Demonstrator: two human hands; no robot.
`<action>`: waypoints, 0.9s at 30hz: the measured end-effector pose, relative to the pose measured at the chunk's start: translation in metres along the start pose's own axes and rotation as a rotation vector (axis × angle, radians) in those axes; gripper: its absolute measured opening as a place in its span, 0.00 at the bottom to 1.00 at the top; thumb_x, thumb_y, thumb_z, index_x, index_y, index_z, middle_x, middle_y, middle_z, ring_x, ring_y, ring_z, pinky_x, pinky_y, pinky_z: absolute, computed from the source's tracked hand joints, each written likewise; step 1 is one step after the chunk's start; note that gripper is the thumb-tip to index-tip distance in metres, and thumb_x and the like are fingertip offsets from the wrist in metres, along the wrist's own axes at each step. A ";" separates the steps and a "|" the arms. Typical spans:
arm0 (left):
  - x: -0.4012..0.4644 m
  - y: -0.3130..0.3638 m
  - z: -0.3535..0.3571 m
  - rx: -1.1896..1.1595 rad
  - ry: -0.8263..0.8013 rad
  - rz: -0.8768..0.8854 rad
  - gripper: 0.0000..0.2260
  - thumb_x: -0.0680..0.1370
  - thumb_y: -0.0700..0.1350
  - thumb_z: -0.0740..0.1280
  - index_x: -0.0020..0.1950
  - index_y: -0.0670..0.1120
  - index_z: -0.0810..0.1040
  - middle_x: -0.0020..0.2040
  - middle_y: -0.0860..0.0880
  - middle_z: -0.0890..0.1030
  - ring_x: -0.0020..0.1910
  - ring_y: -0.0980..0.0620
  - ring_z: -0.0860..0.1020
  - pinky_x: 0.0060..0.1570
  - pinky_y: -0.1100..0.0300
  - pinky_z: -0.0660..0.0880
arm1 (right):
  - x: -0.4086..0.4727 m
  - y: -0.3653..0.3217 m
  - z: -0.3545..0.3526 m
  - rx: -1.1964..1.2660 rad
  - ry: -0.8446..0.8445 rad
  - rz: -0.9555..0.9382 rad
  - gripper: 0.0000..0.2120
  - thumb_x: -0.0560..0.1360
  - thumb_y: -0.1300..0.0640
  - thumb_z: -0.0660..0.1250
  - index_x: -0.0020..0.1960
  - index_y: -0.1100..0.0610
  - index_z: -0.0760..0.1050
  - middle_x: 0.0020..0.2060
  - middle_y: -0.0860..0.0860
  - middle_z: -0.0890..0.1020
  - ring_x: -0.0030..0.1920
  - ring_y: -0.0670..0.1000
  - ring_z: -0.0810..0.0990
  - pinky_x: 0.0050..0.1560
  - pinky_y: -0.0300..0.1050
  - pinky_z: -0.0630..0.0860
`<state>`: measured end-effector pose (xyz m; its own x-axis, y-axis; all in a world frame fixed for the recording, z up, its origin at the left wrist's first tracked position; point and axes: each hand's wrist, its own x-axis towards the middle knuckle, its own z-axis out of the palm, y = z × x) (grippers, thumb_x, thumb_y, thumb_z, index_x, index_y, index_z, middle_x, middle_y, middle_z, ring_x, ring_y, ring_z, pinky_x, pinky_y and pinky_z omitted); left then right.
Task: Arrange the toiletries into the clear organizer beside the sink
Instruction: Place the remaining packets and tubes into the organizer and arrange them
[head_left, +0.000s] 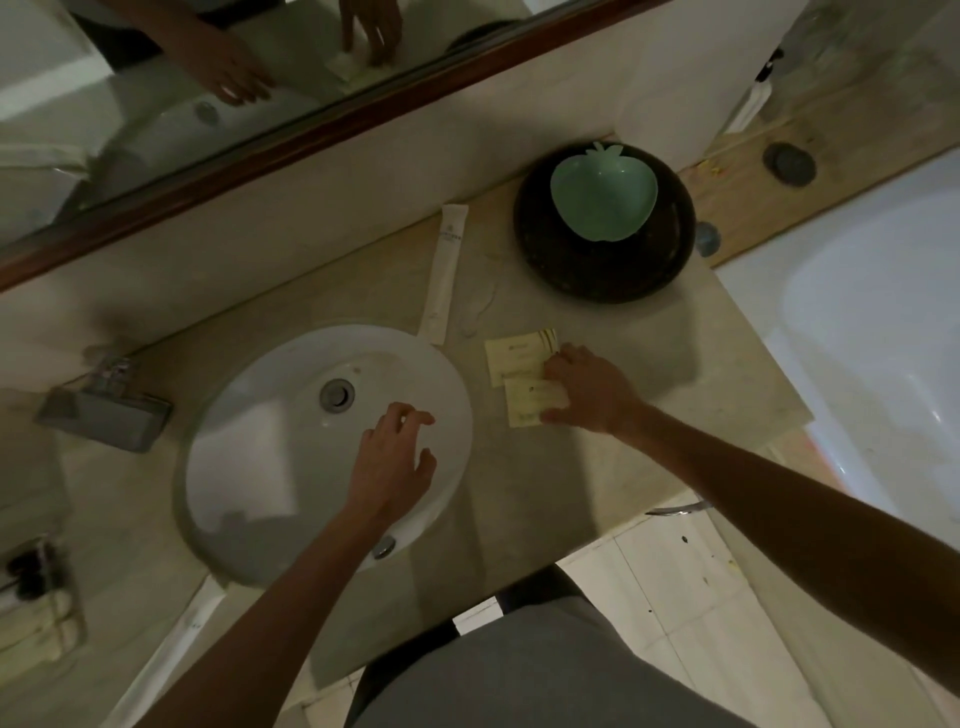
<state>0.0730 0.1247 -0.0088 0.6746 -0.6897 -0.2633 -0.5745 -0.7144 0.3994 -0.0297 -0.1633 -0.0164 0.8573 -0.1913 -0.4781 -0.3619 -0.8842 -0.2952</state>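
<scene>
Two pale yellow sachets lie on the counter right of the sink: the upper sachet (517, 356) and the lower sachet (530, 402). My right hand (587, 389) rests on them, its fingertips pinching the lower one's edges. A long white wrapped toiletry packet (445, 270) lies diagonally behind the sink. A small clear plastic piece (480, 296) lies beside it. My left hand (392, 460) hovers over the white sink basin (249, 467), fingers spread and holding nothing. No clear organizer is recognisable in this dim view.
A dark round bowl (602, 270) at the back right holds a green apple-shaped dish (602, 195). A grey wall-mounted soap holder (104, 415) sits left of the sink. A mirror (156, 104) runs along the back. A bathtub (872, 312) borders the counter's right edge.
</scene>
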 end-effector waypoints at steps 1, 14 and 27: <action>-0.002 -0.001 0.001 -0.006 0.001 -0.001 0.18 0.73 0.43 0.68 0.62 0.49 0.72 0.62 0.48 0.71 0.56 0.47 0.76 0.56 0.51 0.71 | 0.000 -0.003 0.002 0.024 0.012 0.012 0.27 0.67 0.41 0.73 0.59 0.54 0.72 0.58 0.53 0.73 0.56 0.54 0.73 0.51 0.50 0.75; -0.016 -0.010 -0.006 0.013 0.030 -0.065 0.16 0.74 0.45 0.68 0.61 0.49 0.74 0.61 0.48 0.72 0.43 0.48 0.77 0.51 0.51 0.75 | -0.013 -0.007 -0.022 0.044 0.101 0.007 0.18 0.68 0.39 0.71 0.51 0.49 0.72 0.52 0.48 0.74 0.52 0.49 0.72 0.49 0.48 0.74; -0.033 -0.037 -0.007 0.003 -0.003 -0.120 0.15 0.75 0.46 0.68 0.61 0.51 0.73 0.63 0.50 0.69 0.39 0.54 0.76 0.45 0.54 0.78 | 0.021 -0.020 -0.033 -0.233 0.071 -0.047 0.24 0.65 0.50 0.77 0.55 0.53 0.71 0.52 0.52 0.73 0.51 0.53 0.73 0.49 0.47 0.73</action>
<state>0.0749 0.1747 -0.0089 0.7369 -0.5999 -0.3117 -0.4914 -0.7919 0.3624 0.0076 -0.1639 0.0061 0.8977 -0.1692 -0.4067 -0.2333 -0.9658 -0.1132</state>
